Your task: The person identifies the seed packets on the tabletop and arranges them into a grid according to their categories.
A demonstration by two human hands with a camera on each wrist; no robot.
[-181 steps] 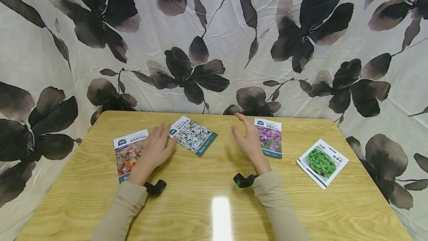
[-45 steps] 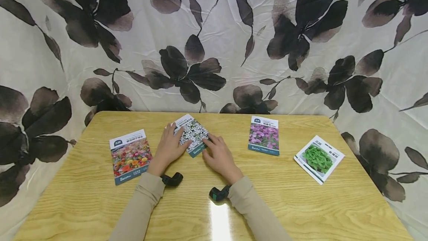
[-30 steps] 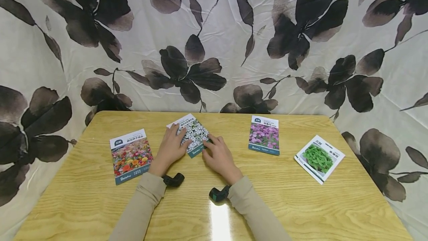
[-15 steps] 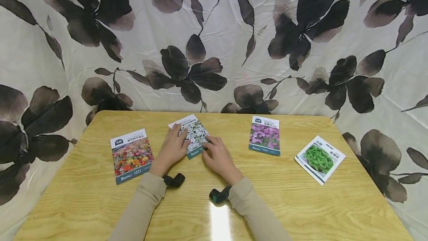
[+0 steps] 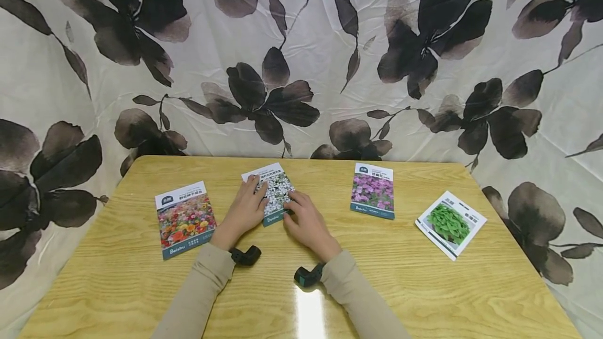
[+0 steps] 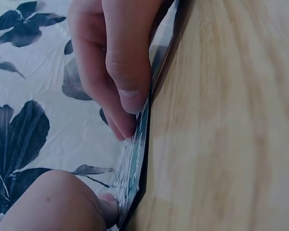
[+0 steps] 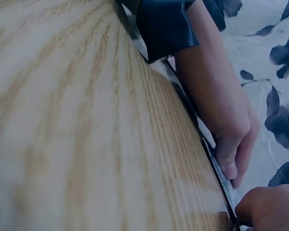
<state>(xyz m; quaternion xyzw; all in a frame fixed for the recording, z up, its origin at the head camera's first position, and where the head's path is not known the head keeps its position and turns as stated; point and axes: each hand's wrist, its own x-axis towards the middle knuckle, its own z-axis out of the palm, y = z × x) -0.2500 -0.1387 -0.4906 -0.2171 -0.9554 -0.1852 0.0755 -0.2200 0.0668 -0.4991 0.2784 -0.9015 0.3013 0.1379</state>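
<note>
A seed packet with white flowers (image 5: 278,192) lies flat near the back of the table, its top tilted slightly left. My left hand (image 5: 244,209) rests on its left side, fingertips on the flower picture and the white top band. At the lower right edge, the fingers of my right hand (image 5: 307,222) touch the packet. In the left wrist view, the left thumb (image 6: 130,91) lies against the packet's surface. The right wrist view shows the packet edge-on as a thin strip (image 7: 220,174) under the left fingertips; the right hand is only partly visible there.
A packet with mixed red and yellow flowers (image 5: 185,218) lies at the left. To the right are a purple-flower packet (image 5: 372,191) and a green-leaf packet (image 5: 450,225). The wooden table (image 5: 471,297) ends at a floral cloth (image 5: 330,119) behind.
Both hands have come onto the white-flower packet, the right from near the purple one, the left from over the mixed-flower one. The white-flower packet has turned clockwise, closer to straight.
</note>
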